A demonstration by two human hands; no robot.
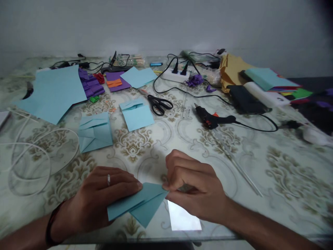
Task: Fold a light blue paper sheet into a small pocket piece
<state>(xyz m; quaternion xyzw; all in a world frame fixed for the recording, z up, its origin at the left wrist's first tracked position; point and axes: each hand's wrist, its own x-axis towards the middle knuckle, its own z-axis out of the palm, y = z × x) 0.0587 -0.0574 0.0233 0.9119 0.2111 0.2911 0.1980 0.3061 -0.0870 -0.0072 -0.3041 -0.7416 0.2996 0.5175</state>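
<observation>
A piece of folded light-blue paper (145, 205) lies at the front of the table, with slanted folds and one pointed flap hanging toward the front edge. My left hand (106, 194), wearing a ring, holds it from the left, the thumb along its upper face. At its right corner, my right hand (192, 184) pinches the tip between thumb and forefinger, the other fingers curled. Behind my hands rest two more folded blue papers: one with creased triangles (96, 135) at left, another with a folded top band (137, 118) nearer the middle.
Black scissors (159, 104) and a glue gun (213, 118) lie farther back, the gun's cord running right. Thin clear sticks (239, 166) lie right of my hands. A white cable (49, 163) loops at left. Blue sheets (57, 90) and a power strip (175, 74) sit near the wall.
</observation>
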